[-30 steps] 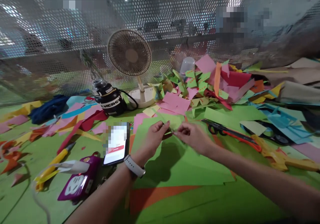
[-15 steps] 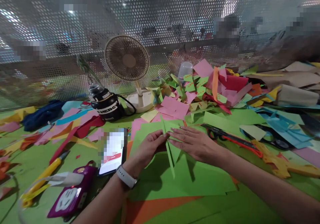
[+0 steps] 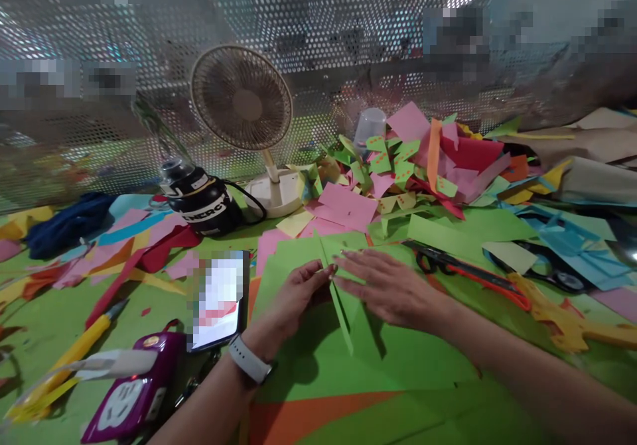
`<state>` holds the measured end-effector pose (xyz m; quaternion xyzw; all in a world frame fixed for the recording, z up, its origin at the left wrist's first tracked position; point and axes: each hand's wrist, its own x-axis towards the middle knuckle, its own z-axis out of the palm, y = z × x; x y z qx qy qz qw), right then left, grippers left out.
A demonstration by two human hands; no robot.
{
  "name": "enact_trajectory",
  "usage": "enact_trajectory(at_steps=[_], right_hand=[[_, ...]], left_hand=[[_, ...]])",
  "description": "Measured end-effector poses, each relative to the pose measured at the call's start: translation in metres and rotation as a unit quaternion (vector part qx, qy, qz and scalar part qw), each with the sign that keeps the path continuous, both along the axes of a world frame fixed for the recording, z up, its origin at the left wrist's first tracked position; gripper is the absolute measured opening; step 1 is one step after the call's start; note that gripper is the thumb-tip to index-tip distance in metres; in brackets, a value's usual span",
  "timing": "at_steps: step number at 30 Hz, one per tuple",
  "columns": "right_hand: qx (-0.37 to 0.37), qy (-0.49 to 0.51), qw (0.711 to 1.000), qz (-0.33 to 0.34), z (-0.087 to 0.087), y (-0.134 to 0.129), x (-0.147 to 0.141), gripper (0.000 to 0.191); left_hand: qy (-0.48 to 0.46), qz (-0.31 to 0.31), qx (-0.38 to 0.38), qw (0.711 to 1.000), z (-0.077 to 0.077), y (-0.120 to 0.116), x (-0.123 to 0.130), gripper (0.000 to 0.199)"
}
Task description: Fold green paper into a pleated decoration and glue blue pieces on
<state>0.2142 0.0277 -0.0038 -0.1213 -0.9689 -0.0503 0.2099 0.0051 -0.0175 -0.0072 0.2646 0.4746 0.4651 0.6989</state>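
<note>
My left hand [image 3: 298,296], with a white watch [image 3: 250,359] on the wrist, pinches a narrow folded green paper [image 3: 341,317] between thumb and fingers. The folded piece stands up on edge over flat green sheets [image 3: 308,365]. My right hand [image 3: 388,289] lies nearly flat just right of the fold, fingers stretched out and their tips beside it. An orange sheet [image 3: 298,418] shows under the green ones. What is under my right palm is hidden.
A phone [image 3: 219,302], a purple device [image 3: 132,392] and a yellow cutter [image 3: 74,352] lie left. Behind stand a black bottle [image 3: 204,199], a fan [image 3: 243,100] and a plastic cup [image 3: 371,127]. Paper scraps [image 3: 348,206], scissors [image 3: 542,266] and a black-and-orange tool [image 3: 472,276] lie right.
The view has shifted a little, moving the bottle, fan and phone slightly left. Both hands keep nearly the same place at the folded paper; the right fingers look a little more spread.
</note>
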Motion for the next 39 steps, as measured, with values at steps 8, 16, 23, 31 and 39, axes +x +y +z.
enact_trajectory(at_steps=[8, 16, 23, 31, 39], right_hand=[[0.056, 0.031, 0.995, 0.071, -0.004, -0.016, -0.007, 0.033], [-0.003, 0.032, 0.993, 0.111, -0.004, -0.012, -0.007, 0.036], [-0.151, 0.171, 0.973, -0.043, -0.004, -0.022, -0.015, 0.022], [-0.161, 0.182, 0.955, -0.169, -0.005, -0.024, -0.014, 0.025], [-0.164, 0.201, 0.955, -0.14, -0.006, -0.024, -0.017, 0.036]], left_hand=[[-0.045, 0.024, -0.021, 0.998, -0.001, -0.003, 0.005, 0.036], [-0.036, 0.06, 0.0, 0.998, -0.006, -0.004, 0.01, 0.042], [-0.008, 0.034, 0.068, 0.997, -0.001, -0.01, 0.017, 0.032], [-0.007, 0.031, 0.098, 0.995, -0.009, -0.023, 0.024, 0.041], [0.084, 0.059, 0.103, 0.989, -0.005, -0.018, 0.027, 0.04]])
